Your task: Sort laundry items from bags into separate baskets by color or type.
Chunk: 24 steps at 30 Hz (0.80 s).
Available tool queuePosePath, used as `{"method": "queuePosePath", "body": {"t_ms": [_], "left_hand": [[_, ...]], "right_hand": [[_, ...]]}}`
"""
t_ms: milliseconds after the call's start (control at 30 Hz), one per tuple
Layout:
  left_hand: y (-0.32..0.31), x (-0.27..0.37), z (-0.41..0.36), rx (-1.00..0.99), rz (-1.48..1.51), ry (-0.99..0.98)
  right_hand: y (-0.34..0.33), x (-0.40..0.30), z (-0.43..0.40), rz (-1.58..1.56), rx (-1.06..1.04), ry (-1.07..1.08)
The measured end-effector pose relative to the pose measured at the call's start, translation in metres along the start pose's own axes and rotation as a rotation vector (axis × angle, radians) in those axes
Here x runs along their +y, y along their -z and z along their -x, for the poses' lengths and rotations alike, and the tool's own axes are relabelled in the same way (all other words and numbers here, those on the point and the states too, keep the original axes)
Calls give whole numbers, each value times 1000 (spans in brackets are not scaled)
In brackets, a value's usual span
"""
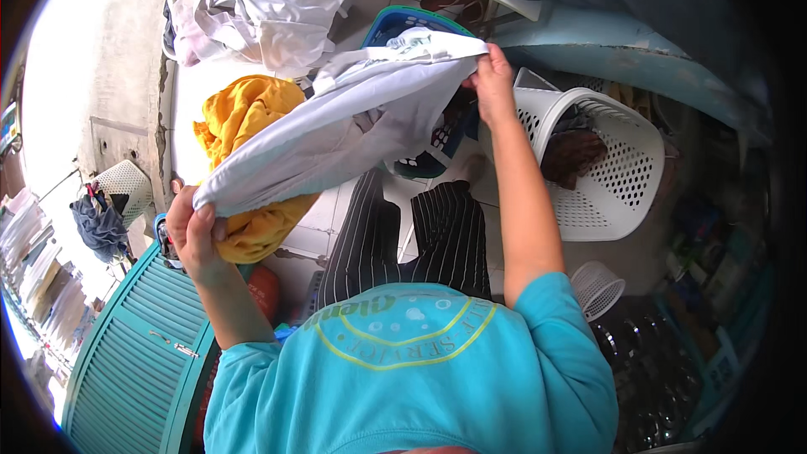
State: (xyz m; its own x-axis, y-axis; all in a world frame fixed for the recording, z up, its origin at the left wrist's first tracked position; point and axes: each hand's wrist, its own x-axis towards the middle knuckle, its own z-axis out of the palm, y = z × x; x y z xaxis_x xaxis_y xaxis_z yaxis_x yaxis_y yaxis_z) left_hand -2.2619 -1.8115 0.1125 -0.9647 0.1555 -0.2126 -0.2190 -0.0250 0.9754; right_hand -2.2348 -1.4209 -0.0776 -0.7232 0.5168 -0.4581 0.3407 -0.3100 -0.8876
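Note:
A white cloth (353, 126) is stretched slantwise between my two hands in front of me. My left hand (195, 227) pinches its near-left end. At the far-right end, my right hand (493, 82) grips the hem. Below and behind the cloth, a bundle of yellow fabric (249, 110) shows on both sides of it. A blue basket with a green rim (403, 16) stands partly hidden under the cloth's far end, with dark holes of its side visible lower down.
A heap of white laundry (258, 6) lies at the far left. To the right, a tipped white basket (605, 164) holds dark clothes (572, 150). A small white basket (597, 290) sits nearer. A teal louvred door (139, 353) stands at left, beyond it a perforated basket with clothes (129, 192).

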Motion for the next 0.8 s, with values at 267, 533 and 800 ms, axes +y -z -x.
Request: {"method": "queuePosePath", "body": {"t_ms": [267,533,800], "left_hand": [[-8,-17,-30,48,-17,94],[0,-34,-37,115,8,150],[50,-47,-22,267,-280,172]], "right_hand": [[10,9,-26,-294,166,-182],[-7,-3,1,31,167,-297],[-34,-53,182,3,-741,-510]]}}
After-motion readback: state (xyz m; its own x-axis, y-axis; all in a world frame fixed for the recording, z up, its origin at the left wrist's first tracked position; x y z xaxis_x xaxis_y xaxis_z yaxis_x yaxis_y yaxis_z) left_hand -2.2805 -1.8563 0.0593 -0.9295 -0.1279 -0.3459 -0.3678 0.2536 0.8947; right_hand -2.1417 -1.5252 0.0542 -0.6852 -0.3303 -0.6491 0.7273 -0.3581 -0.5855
